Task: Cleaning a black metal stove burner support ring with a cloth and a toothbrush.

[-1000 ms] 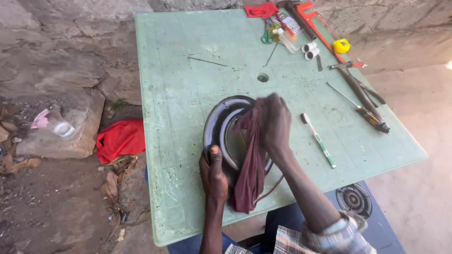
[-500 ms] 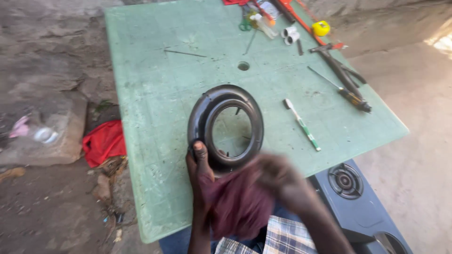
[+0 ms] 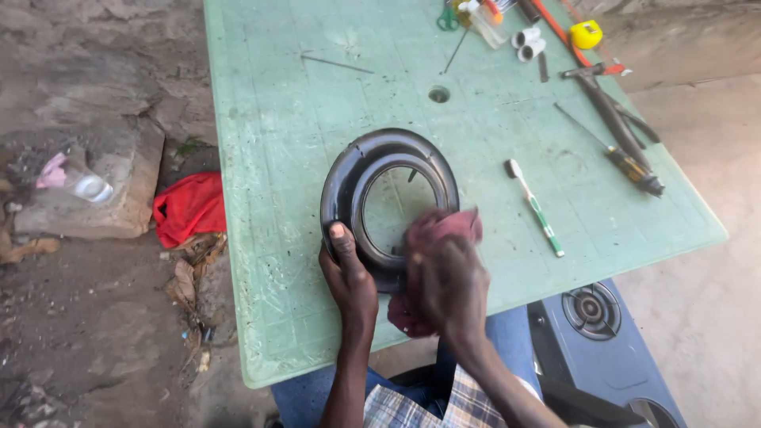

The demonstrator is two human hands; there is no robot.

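left hand (image 3: 349, 277) fingers clamped on black ring (image 3: 388, 206) rim; right hand (image 3: 453, 289) fingers bunched around maroon rag (image 3: 432, 238). hard rubbing could skid ring into toothbrush (image 3: 535, 208) right of it.

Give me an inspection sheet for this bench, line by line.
Surface: green table, scuffed, with a hole.
Job's things: black ring lying flat; maroon cloth pressed on its near rim.
Clutter: toothbrush, screwdrivers, yellow tape measure, scissors.
Grippers: left hand grips the ring's edge; right hand holds the cloth.
Cables: nothing seen.
Surroundings: red rag on dirt, stone block, stove under the table.
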